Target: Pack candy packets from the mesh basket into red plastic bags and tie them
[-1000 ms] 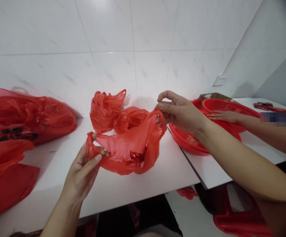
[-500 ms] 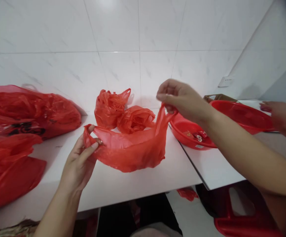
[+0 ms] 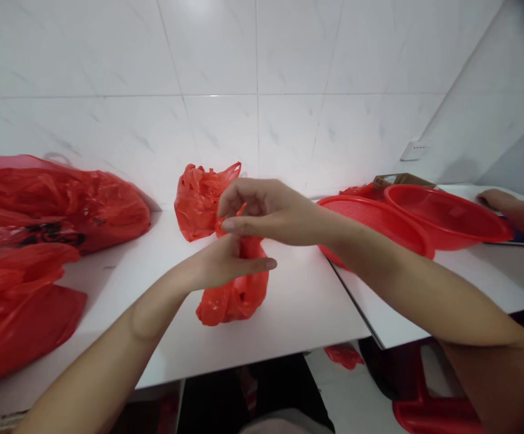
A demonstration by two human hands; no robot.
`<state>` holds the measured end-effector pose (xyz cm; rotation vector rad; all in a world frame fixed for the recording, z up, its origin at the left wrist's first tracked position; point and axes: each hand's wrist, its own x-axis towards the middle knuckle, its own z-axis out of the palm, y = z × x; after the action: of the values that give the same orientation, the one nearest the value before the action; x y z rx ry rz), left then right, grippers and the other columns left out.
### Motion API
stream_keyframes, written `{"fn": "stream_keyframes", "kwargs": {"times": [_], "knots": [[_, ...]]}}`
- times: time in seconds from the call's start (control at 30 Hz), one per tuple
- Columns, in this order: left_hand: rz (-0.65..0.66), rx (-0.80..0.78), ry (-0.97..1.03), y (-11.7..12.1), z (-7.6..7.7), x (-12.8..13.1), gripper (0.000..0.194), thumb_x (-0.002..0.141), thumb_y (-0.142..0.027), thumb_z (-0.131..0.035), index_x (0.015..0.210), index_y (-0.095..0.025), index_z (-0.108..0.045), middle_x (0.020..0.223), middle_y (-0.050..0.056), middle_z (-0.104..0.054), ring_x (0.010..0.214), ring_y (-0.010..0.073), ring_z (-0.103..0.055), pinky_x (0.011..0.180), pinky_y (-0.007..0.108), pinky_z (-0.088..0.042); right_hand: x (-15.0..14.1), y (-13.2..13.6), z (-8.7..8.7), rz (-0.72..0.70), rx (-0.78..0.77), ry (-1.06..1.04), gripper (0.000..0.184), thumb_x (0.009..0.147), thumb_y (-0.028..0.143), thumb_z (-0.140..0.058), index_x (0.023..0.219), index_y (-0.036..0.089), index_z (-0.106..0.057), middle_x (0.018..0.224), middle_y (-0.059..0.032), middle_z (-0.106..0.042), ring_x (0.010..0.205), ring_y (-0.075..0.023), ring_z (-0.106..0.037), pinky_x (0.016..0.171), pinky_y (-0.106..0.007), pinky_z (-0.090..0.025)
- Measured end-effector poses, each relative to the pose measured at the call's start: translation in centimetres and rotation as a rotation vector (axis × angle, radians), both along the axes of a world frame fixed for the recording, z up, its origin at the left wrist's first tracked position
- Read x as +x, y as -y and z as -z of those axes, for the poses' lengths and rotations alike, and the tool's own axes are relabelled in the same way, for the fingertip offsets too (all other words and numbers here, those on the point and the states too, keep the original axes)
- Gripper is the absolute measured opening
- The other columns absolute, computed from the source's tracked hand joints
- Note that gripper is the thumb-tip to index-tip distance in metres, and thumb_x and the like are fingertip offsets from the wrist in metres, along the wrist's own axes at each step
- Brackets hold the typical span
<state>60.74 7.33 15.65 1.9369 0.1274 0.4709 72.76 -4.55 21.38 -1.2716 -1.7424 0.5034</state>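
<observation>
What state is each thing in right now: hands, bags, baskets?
left hand: closed on the small red bag
right hand: pinching the bag's gathered top
small red bag: bunched shut, bottom resting on the white table
tied red bag: sitting by the wall
big red bags: lying full at left
red baskets: overlapping, open side up

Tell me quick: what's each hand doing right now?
Left hand: closed on the red bag, gripping its gathered neck.
Right hand: closed, fingers pinching the top of the same bag just above the left.
</observation>
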Motion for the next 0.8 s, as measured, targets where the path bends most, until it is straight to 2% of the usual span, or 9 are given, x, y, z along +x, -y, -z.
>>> {"fn": "stream_keyframes", "kwargs": {"times": [0.07,0.13,0.2,0.3,0.4,0.47,0.57,0.7,0.8], "knots": [[0.061,0.081,-0.139,-0.3,0.8,0.3,0.027,0.081,-0.037,-0.066,0.105,-0.023,-0.068,0.099,0.005,-0.069,0.09,0.024,-0.064,0.068,0.032,-0.052,-0.4,-0.7,0.8,0.054,0.065,0.059,0.005,0.086,0.022,-0.059,0.089,0.019,-0.056,0.09,0.0003,-0.062,0.082,-0.011,-0.057,0.067,-0.023,-0.046],[0.053,0.037,-0.238,-1.1,1.5,0.2,0.031,0.09,-0.045,-0.05,0.097,-0.022,-0.07,0.091,0.005,-0.069,0.079,0.0215,-0.063,0.06,0.03,-0.048,0.1,-1.2,2.1,0.177,0.118,0.125,0.006,0.085,0.021,-0.057,0.091,0.02,-0.055,0.096,-0.0003,-0.062,0.084,-0.012,-0.056,0.069,-0.024,-0.045],[-0.016,-0.068,-0.277,-2.1,2.0,-0.2,0.041,0.09,-0.053,-0.046,0.083,-0.02,-0.07,0.075,0.005,-0.065,0.063,0.0183,-0.057,0.052,0.028,-0.041,1.1,-1.5,3.7,0.234,0.077,0.165,0.013,0.083,0.019,-0.058,0.096,0.021,-0.055,0.098,-0.0007,-0.061,0.084,-0.0132,-0.056,0.068,-0.025,-0.045],[-0.069,-0.165,-0.299,-3.0,2.5,-0.7,0.045,0.087,-0.058,-0.048,0.071,-0.019,-0.066,0.061,0.002,-0.057,0.052,0.0145,-0.048,0.048,0.028,-0.036,2.2,-1.5,5.9,0.204,-0.039,0.136,0.015,0.082,0.014,-0.055,0.095,0.022,-0.052,0.091,-0.0004,-0.06,0.08,-0.0138,-0.056,0.066,-0.026,-0.045],[-0.002,-0.227,-0.274,-3.1,2.3,-1.0,0.042,0.089,-0.055,-0.047,0.072,-0.02,-0.063,0.056,0.0,-0.055,0.05,0.0136,-0.048,0.05,0.027,-0.039,0.9,-0.1,6.4,0.276,0.041,0.025,0.011,0.083,0.012,-0.052,0.088,0.021,-0.048,0.086,-0.0002,-0.057,0.077,-0.013,-0.054,0.067,-0.027,-0.045],[0.066,-0.241,-0.236,-3.0,1.8,-1.4,0.038,0.091,-0.051,-0.045,0.081,-0.021,-0.066,0.061,0.001,-0.062,0.055,0.0155,-0.055,0.056,0.028,-0.045,-0.9,1.6,5.7,0.198,0.065,-0.028,0.012,0.083,0.013,-0.054,0.089,0.021,-0.049,0.087,-0.0001,-0.057,0.077,-0.0126,-0.054,0.069,-0.027,-0.047],[0.193,-0.106,-0.219,-2.6,0.8,-2.3,0.03,0.09,-0.043,-0.05,0.088,-0.022,-0.071,0.079,0.003,-0.07,0.071,0.02,-0.063,0.069,0.032,-0.05,-3.0,3.6,5.1,0.015,0.037,-0.002,0.016,0.084,0.015,-0.056,0.097,0.023,-0.053,0.091,-0.0005,-0.061,0.082,-0.0136,-0.057,0.076,-0.029,-0.049],[0.243,0.163,-0.24,-2.0,0.8,-2.7,0.015,0.082,-0.023,-0.058,0.085,-0.023,-0.073,0.087,0.002,-0.072,0.081,0.0217,-0.064,0.074,0.033,-0.049,-2.3,1.9,7.3,0.24,0.067,-0.134,0.02,0.093,0.026,-0.048,0.112,0.028,-0.054,0.108,-0.0038,-0.062,0.099,-0.0181,-0.059,0.087,-0.035,-0.047],[0.099,0.362,-0.179,-1.5,2.3,-2.3,0.028,0.07,-0.003,-0.045,0.075,-0.021,-0.066,0.072,-0.001,-0.066,0.066,0.0157,-0.059,0.059,0.026,-0.044,-0.6,-0.7,10.5,0.274,-0.068,-0.279,0.025,0.096,0.034,-0.042,0.118,0.027,-0.053,0.107,-0.0034,-0.063,0.101,-0.0182,-0.059,0.089,-0.037,-0.047]]}}
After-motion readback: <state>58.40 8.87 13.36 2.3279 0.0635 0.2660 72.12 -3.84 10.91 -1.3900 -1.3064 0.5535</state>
